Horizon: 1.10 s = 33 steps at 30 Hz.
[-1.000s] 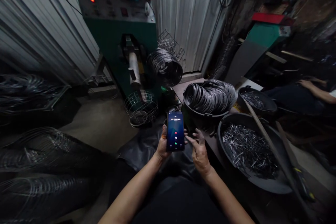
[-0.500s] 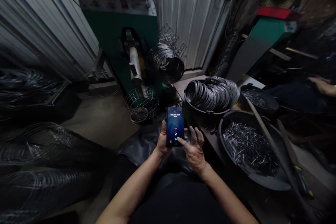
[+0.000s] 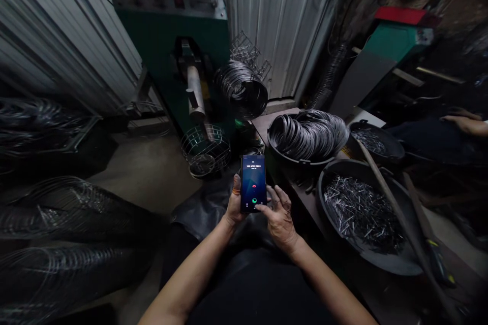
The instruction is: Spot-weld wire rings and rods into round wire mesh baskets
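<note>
My left hand [image 3: 233, 206] grips a lit smartphone [image 3: 252, 183] upright in front of me; its screen shows a call display with a number, a red icon and a green icon. My right hand [image 3: 279, 215] hovers beside it with fingers spread, and a fingertip touches the lower edge of the screen near the green icon. Both hands sit above my dark lap, just left of a low bench.
A black basin of wire rings [image 3: 307, 136], a basin of short metal pins [image 3: 362, 213] and a smaller one [image 3: 375, 141] crowd the bench. A green machine [image 3: 179, 45], wire baskets [image 3: 206, 150] and wire coils [image 3: 242, 90] stand ahead. Another person's hand [image 3: 463, 123] rests at right.
My right hand has moved left from beside the phone onto its lower screen, a fingertip now touching it. The phone has risen slightly in the left hand.
</note>
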Tool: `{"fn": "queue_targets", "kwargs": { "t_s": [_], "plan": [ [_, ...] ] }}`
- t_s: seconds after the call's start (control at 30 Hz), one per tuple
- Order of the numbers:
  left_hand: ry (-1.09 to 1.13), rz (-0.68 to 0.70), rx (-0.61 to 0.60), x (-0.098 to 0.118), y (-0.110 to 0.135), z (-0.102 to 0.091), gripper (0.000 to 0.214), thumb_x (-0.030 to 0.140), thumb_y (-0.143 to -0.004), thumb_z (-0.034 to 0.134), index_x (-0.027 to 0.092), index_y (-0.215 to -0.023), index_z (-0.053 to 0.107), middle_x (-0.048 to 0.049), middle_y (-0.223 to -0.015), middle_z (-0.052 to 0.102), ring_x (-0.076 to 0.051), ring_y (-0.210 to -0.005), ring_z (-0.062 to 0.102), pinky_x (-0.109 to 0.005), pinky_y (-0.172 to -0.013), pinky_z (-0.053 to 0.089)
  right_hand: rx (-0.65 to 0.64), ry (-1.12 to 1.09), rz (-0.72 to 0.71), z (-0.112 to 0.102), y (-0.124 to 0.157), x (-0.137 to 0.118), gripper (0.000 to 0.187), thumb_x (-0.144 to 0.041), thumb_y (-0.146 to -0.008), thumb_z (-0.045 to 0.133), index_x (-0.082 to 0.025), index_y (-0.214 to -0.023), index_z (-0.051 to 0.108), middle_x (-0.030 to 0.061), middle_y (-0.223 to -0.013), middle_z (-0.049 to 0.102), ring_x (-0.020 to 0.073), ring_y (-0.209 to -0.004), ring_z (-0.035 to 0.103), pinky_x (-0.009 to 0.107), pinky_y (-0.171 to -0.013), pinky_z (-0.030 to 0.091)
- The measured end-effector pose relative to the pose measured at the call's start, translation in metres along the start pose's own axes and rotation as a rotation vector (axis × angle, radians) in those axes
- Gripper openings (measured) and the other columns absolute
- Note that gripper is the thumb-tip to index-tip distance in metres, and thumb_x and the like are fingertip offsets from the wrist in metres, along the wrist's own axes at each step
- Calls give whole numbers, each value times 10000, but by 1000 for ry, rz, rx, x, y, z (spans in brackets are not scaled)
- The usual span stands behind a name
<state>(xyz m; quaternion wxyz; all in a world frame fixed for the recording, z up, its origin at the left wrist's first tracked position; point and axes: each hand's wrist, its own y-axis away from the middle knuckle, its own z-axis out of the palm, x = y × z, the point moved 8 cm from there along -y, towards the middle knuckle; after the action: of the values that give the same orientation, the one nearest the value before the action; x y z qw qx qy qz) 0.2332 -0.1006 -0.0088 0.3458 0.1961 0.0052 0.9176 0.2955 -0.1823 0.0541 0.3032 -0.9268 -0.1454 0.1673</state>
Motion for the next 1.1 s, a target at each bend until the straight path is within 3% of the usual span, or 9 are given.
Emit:
{"fn": "queue_targets", "kwargs": {
  "t_s": [0.53,0.83,1.1],
  "plan": [
    [-11,46,-51,6,3,4,737,644,-851,304,82,-1308,443,-188,-1154,624,-311,-1023,617,-494,-844,505,16,-99,45,-13,13,1,342,-37,-766,501,-251,-966,677,54,-1352,426,262,-1292,301,431,-1042,290],
    [-33,14,-60,0,4,2,747,662,-821,375,84,-1281,481,-173,-1110,648,-302,-1047,605,-432,-905,471,13,28,82,-7,7,11,506,-16,-760,479,-274,-1180,592,74,-1395,349,281,-1312,250,463,-1046,276],
    [-71,1,-60,-3,5,5,750,661,-823,370,69,-1268,486,-183,-1104,647,-307,-1044,606,-455,-907,470,47,-37,125,-8,0,22,463,8,-760,401,-225,-1095,619,87,-1348,413,258,-1310,265,459,-1051,285]
  ]
}}
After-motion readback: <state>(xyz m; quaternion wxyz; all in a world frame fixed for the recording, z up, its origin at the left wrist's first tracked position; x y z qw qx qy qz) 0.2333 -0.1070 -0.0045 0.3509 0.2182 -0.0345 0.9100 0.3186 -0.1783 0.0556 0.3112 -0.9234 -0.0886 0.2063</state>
